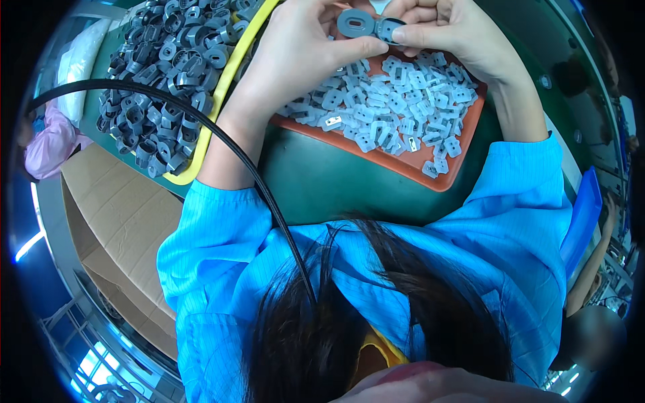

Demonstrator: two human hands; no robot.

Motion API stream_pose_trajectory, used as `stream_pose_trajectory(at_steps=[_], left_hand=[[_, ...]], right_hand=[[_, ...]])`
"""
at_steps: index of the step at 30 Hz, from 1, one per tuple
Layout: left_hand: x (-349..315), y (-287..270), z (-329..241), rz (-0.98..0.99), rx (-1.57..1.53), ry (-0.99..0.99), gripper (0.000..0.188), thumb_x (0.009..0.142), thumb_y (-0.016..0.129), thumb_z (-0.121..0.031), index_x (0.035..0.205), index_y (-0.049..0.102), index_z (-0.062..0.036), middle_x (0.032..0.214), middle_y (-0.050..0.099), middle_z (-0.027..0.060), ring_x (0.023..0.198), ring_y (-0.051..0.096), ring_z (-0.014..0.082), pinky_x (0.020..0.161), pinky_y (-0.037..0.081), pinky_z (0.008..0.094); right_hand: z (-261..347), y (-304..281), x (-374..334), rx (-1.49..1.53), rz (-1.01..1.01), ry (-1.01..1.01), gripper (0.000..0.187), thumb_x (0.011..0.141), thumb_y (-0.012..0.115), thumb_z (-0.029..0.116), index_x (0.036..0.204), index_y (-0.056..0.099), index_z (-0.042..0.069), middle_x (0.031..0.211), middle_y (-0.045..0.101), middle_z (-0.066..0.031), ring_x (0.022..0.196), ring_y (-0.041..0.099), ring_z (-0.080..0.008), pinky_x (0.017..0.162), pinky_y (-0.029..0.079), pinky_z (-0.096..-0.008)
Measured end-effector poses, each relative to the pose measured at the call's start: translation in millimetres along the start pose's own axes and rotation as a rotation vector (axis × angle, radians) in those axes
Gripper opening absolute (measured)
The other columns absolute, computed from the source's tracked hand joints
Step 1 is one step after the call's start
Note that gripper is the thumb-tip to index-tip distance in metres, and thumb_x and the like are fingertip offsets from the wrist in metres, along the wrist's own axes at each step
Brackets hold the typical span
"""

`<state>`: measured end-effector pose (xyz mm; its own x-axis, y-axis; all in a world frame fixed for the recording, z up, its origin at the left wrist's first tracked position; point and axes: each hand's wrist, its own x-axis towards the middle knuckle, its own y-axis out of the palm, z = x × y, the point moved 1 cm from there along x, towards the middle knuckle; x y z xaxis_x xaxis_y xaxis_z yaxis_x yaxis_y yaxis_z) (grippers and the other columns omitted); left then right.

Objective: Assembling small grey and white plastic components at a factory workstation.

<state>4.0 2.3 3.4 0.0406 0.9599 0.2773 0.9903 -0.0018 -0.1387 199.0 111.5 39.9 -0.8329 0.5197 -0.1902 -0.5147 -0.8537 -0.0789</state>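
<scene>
At the top of the head view, my left hand (322,37) and my right hand (437,27) meet over the tray. Between the left thumb and fingers is a round grey plastic part (356,23) with a slot in its middle. My right thumb and fingers pinch a darker grey rounded plastic part (388,29), touching the first one; whether the two are joined I cannot tell. Below both hands lies an orange tray (363,156) heaped with small translucent white plastic pieces (383,104). A few of these show metal-coloured inserts.
Left of my left forearm stands a yellow-rimmed bin (216,101) full of dark grey plastic parts (168,64). A black cable (232,144) arcs across my left forearm. An open cardboard box (121,215) is at the left, a blue bin (583,218) at the right. The table (316,185) is green.
</scene>
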Motion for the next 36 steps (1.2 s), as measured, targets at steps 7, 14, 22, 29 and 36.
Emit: stream_pose_trajectory(at_steps=[7,14,22,29,36], left_hand=[[12,17,-6,-0.260,-0.878,-0.133,0.023,0.097,0.070,-0.005,0.119,0.062,-0.0013,0.109,0.067,0.0077,0.107,0.065,0.0184,0.095,0.055,0.0315],[6,7,-3,-0.366,-0.873,-0.216,0.022,0.102,0.065,-0.010,0.121,0.063,-0.0002,0.113,0.070,0.0107,0.105,0.069,0.0208,0.096,0.057,0.0341],[14,-15,2,-0.328,-0.884,-0.286,0.031,0.103,0.062,-0.010,0.129,0.059,0.0060,0.108,0.067,0.0106,0.102,0.066,0.0188,0.091,0.059,0.0297],[11,-19,1,-0.215,-0.695,-0.305,0.042,0.097,0.065,0.001,0.138,0.055,0.0062,0.115,0.065,0.0099,0.103,0.063,0.0166,0.094,0.051,0.0264],[10,-16,-3,-0.143,-0.350,-0.273,0.047,0.095,0.066,0.002,0.140,0.052,0.0061,0.116,0.067,0.0101,0.104,0.065,0.0152,0.094,0.052,0.0272]], right_hand=[[3,34,-4,-0.888,-0.613,-0.827,0.019,0.084,0.071,0.001,0.102,0.065,0.000,0.083,0.066,-0.0098,0.074,0.066,-0.0118,0.066,0.053,-0.0294],[1,3,3,0.025,-0.284,-0.183,0.020,0.092,0.074,0.006,0.108,0.068,-0.003,0.091,0.072,-0.0044,0.079,0.064,-0.0068,0.074,0.053,-0.0214],[-31,-66,12,-0.793,-0.643,-0.028,0.021,0.084,0.077,0.009,0.101,0.070,-0.001,0.088,0.072,-0.0091,0.078,0.065,-0.0163,0.073,0.052,-0.0298],[-3,-3,9,-0.984,-0.156,-0.632,0.017,0.081,0.069,0.003,0.097,0.073,0.008,0.116,0.060,-0.0092,0.116,0.052,-0.0300,0.102,0.043,-0.0405],[-11,4,15,-0.961,-0.004,-0.600,0.015,0.085,0.076,0.012,0.100,0.077,0.010,0.120,0.060,-0.0099,0.120,0.051,-0.0313,0.104,0.043,-0.0419]])
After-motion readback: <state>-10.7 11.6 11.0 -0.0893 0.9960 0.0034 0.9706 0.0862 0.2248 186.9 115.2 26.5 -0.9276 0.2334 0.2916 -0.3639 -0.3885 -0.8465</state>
